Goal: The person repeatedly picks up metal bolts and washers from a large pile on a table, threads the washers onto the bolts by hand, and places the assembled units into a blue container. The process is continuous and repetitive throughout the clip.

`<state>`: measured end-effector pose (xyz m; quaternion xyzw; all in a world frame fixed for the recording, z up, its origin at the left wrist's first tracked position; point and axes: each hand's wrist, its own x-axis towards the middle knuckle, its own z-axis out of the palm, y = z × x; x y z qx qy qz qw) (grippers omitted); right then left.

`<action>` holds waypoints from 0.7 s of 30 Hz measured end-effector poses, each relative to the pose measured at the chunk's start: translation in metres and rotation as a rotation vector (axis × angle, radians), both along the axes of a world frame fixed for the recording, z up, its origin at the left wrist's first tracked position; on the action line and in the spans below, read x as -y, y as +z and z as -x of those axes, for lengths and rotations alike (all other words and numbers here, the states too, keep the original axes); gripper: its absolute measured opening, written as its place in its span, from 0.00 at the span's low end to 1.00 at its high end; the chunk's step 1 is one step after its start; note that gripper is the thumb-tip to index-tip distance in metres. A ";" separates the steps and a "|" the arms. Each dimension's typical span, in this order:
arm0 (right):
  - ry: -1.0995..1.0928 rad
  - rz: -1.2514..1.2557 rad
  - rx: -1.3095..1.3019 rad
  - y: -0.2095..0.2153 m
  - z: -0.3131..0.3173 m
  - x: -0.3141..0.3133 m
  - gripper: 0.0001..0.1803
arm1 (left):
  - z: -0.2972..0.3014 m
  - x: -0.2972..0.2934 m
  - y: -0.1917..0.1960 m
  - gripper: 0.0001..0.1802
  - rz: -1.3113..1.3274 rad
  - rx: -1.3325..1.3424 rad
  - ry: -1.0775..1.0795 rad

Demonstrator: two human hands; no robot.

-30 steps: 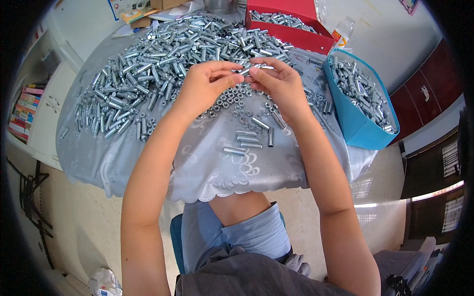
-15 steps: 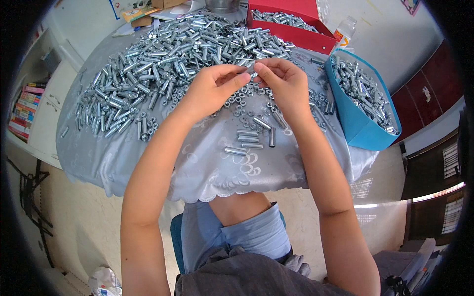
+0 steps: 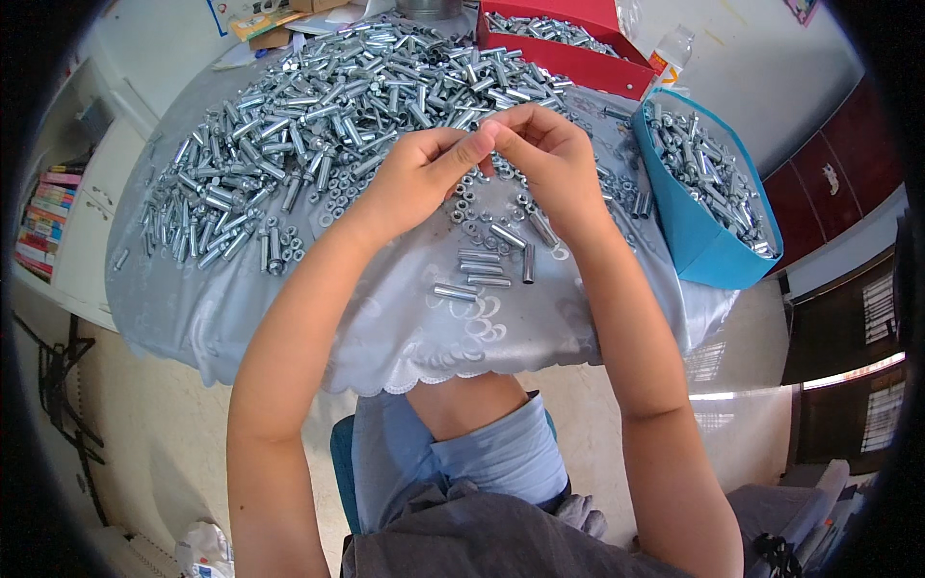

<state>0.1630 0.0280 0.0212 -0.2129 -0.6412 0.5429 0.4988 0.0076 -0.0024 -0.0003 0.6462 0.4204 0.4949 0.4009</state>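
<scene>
Moved since the earlier frames: both hands, now drawn together until thumbs and fingertips meet; a metal piece that showed between them is no longer in sight. Meaning for the work: judged by the posture, fine fingertip handling, both hands engaged at once.

Hands: two. Left hand (image 3: 409,183), fingers curled, thumb brought up to the meeting point; right hand (image 3: 557,166), likewise curled, thumb and fingers tapering to the same point. Tightness of the pinch, and whether the piece is within it, cannot be told; fingers cover the place.

Metal sleeves (image 3: 489,281), near the front: five grouped, four lying crosswise and one lengthwise, plus one slanted just behind; more beside the right wrist, overlapping.

Nuts (image 3: 339,197): many, beneath and beside the hands, not countable.

Pile of metal fasteners (image 3: 318,125): one, broad, beyond the hands on the cloth-covered tabletop (image 3: 385,332); pieces uncounted.

Blue bin (image 3: 708,255): one, filled with fasteners, right side.

Red box (image 3: 617,77): one, part-filled, far side.

Clear bottle (image 3: 673,50): one, near the red box
</scene>
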 end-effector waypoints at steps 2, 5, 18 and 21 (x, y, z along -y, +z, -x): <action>-0.196 -0.177 0.181 -0.005 -0.002 -0.003 0.07 | 0.000 -0.003 -0.002 0.26 0.056 0.066 0.053; -0.417 -0.563 0.541 -0.010 -0.010 -0.012 0.07 | 0.006 -0.004 0.002 0.23 0.112 0.194 0.165; -0.470 -0.540 1.180 -0.011 -0.029 -0.014 0.08 | 0.016 -0.009 0.001 0.25 0.143 0.246 0.302; -0.490 -0.547 1.177 -0.015 -0.029 -0.016 0.09 | 0.016 -0.008 0.002 0.24 0.134 0.232 0.278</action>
